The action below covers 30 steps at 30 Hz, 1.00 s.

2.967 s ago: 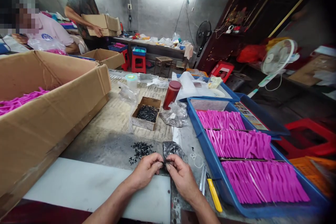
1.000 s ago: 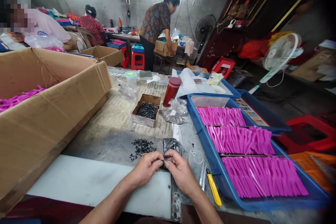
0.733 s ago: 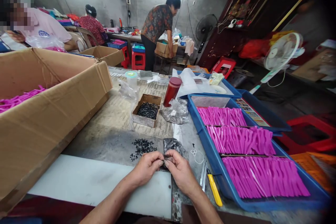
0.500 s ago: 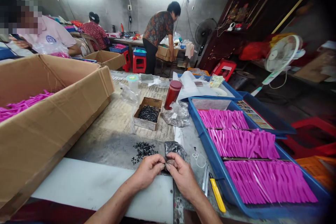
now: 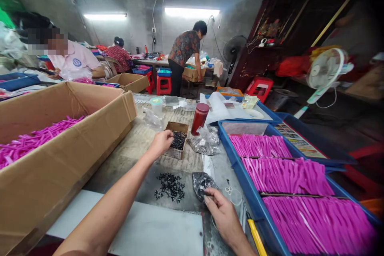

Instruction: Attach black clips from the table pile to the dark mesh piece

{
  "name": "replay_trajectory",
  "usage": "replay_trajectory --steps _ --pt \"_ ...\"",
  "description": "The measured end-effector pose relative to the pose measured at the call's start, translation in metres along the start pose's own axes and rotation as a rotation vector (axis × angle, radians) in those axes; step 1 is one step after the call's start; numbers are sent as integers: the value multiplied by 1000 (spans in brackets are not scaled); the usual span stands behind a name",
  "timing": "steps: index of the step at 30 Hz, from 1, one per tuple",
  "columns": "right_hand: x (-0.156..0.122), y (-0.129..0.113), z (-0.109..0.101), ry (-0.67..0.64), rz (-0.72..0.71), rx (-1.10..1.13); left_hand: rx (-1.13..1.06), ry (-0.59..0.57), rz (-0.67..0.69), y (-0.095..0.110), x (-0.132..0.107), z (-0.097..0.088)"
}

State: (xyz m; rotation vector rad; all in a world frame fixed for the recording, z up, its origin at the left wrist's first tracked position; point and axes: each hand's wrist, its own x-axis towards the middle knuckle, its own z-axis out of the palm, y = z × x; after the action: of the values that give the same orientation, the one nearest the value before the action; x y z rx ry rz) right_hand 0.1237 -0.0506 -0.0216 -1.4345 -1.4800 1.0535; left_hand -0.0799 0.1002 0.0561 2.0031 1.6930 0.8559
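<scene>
My left hand [image 5: 162,143] reaches over the near left side of a small cardboard box [image 5: 174,153] of tiny black parts [image 5: 179,140]. Its fingers are closed together, and anything between them is hidden. My right hand [image 5: 222,211] is at the near edge of a crumpled dark plastic bag [image 5: 200,182] with small black pieces in it. Thumb and forefinger are pinched there; what they hold is too small to make out. Between the hands, on the dark tabletop, lies a loose pile of small black forked parts [image 5: 170,187].
A large carton [image 5: 99,128] of magenta strips stands left. On the right is a blue tray [image 5: 240,168] with rows of magenta pieces [image 5: 288,174]. A yellow-handled tool [image 5: 256,238], a dark red canister [image 5: 200,118] and a clear bag [image 5: 207,144] lie nearby. Co-workers are behind.
My hands, together before near the pile, have parted. The left has gone forward to the small box; the right has stayed close to the dark bag. The view has tilted up slightly.
</scene>
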Motion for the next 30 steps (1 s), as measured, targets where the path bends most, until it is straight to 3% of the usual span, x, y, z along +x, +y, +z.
replay_trajectory --steps 2,5,7,10,14,19,24,30 --pt "-1 2 -2 4 0 2 20 10 13 2 2 0" --pt "-1 6 -7 33 -2 8 27 -46 57 3 -16 4" --pt "0 8 -9 45 0 -3 35 -152 117 2 -36 10" --pt "2 10 -10 50 6 -29 111 -406 261 -3 -63 23" --pt "4 7 -8 60 0 -30 260 -549 227 -5 -78 36" --pt "4 5 -11 58 13 -64 391 -618 176 3 -77 42" --pt "10 4 -16 78 -6 -163 410 -608 171 3 -80 47" --pt "27 -2 -12 29 -134 -486 415 -541 236 3 -91 44"
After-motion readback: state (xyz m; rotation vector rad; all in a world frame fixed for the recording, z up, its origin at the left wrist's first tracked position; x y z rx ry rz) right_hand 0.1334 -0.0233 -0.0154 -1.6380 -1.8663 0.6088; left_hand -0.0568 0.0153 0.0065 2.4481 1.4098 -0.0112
